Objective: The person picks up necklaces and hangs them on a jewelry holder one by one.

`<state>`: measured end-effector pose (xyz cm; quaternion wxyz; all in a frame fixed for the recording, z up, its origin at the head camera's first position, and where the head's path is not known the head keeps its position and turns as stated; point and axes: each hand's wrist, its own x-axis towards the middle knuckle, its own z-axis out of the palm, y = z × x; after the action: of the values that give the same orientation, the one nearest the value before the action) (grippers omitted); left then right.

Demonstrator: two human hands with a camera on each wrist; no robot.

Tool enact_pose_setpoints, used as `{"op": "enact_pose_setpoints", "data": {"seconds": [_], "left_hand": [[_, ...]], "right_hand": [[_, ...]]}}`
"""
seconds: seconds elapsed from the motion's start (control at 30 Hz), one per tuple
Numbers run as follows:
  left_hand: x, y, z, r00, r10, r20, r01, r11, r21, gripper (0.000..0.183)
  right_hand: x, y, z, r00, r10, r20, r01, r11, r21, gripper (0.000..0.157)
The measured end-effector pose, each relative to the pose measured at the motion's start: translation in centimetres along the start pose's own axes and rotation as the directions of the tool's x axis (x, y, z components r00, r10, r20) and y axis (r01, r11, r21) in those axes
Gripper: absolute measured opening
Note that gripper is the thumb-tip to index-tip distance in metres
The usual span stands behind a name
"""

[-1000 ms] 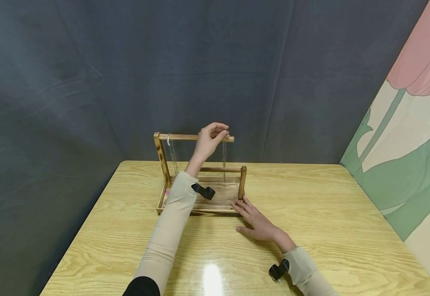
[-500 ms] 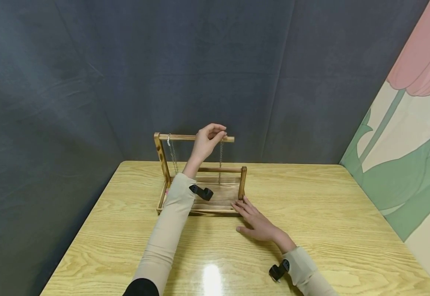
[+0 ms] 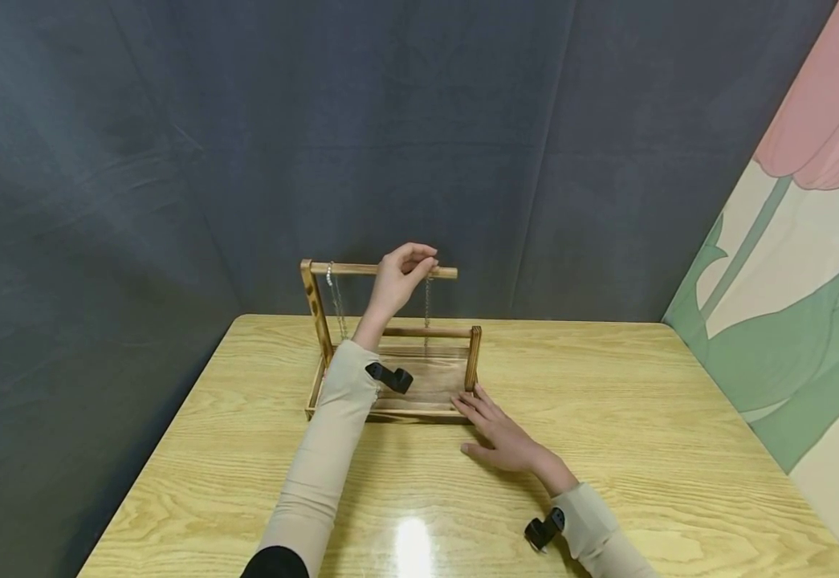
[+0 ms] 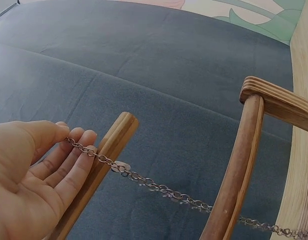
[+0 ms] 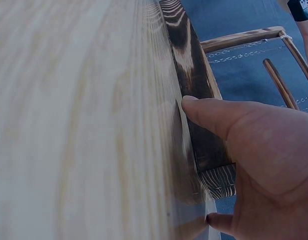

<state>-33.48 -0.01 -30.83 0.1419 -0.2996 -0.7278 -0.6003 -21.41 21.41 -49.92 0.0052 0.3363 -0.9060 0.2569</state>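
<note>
A wooden jewelry stand (image 3: 429,385) has a tray base, a tall bar (image 3: 361,269) with a free right end, and a lower bar (image 3: 426,331). Between thumb and fingertips my left hand (image 3: 396,281) pinches one end of a metal chain (image 4: 163,190) at the tall bar. The chain crosses that bar in the left wrist view and hangs down toward the tray. My right hand (image 3: 503,441), fingers extended, touches the tray's front right corner. Its thumb lies against the dark front wall (image 5: 193,120) in the right wrist view.
Another chain (image 3: 336,301), with a pale beaded section, hangs from the tall bar's left end. The stand rests on a wood-grain table (image 3: 607,401). Behind is a dark blue curtain (image 3: 419,144); at right is a flower-painted wall (image 3: 809,281).
My left hand has slid a little to the left along the tall bar, and the hanging chain has shifted left with it. The right hand has stayed in place.
</note>
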Motion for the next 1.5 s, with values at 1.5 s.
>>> {"op": "enact_pose_setpoints", "data": {"seconds": [1.5], "left_hand": [[-0.6, -0.3, -1.9, 0.999, -0.014, -0.031, 0.012, 0.998, -0.056, 0.019]], "right_hand": [[0.0, 0.3, -0.1, 1.000, -0.024, -0.011, 0.024, 1.000, -0.015, 0.069]]}}
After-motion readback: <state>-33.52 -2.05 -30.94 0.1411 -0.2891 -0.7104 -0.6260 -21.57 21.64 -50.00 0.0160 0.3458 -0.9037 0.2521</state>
